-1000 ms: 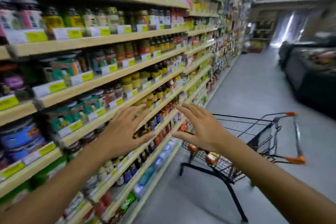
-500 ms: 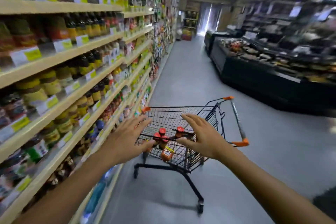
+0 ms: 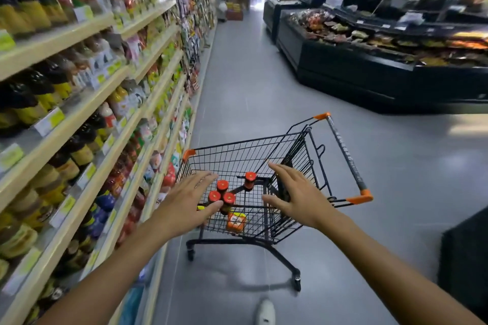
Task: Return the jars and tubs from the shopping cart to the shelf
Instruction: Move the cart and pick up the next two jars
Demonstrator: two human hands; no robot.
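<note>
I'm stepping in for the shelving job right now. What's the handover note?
Left hand: open, empty, fingers spread over the cart's near side.
Right hand: open, empty, above the basket.
Shopping cart: stands in the aisle beside the shelf.
In it: four red-lidded jars upright, one orange-labelled tub near the basket's front.
Done: nothing that can be confirmed here.
Left: lift each jar and the tub out and onto the shelf.

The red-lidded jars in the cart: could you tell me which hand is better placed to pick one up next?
Probably the left hand: its open fingers reach beside the cluster of jars, while the right hand hovers open further from them, over the cart.
</note>
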